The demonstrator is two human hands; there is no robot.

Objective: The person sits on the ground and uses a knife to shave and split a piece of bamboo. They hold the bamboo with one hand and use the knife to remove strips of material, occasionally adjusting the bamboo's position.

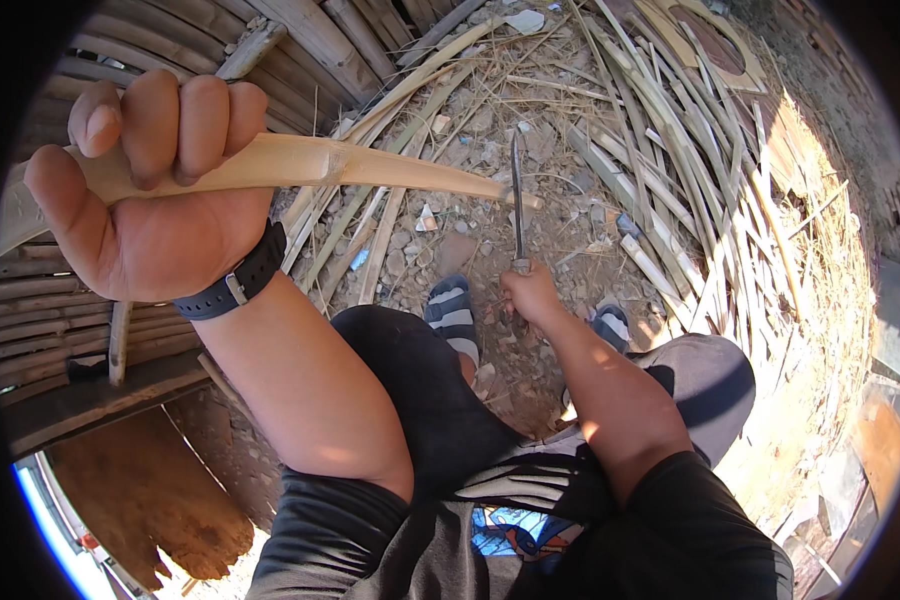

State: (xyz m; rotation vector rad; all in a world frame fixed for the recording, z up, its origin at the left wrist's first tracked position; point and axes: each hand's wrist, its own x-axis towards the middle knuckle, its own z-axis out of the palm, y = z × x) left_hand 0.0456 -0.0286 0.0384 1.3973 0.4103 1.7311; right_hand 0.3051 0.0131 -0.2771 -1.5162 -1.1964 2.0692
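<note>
My left hand (170, 190) is raised at the upper left, its fingers curled round a pale bamboo strip (370, 168). The strip runs from the left rim across the palm toward the middle of the view, with a node just past my fingers. Lower down and nearer the centre, my right hand (530, 293) is closed on the handle of a knife (517, 195) with a long, narrow dark blade. The blade points away from me and crosses the strip close to its far end; whether they touch I cannot tell. Most of the handle is hidden in my fist.
Split bamboo strips (670, 190) lie heaped on the right, and more strips (355, 245) lie beyond my left knee. A bamboo slat wall (200, 45) stands at the left. Between my sandalled feet (453, 318) is stony ground (440, 250) with scraps. A brown sheet (150, 490) hangs at lower left.
</note>
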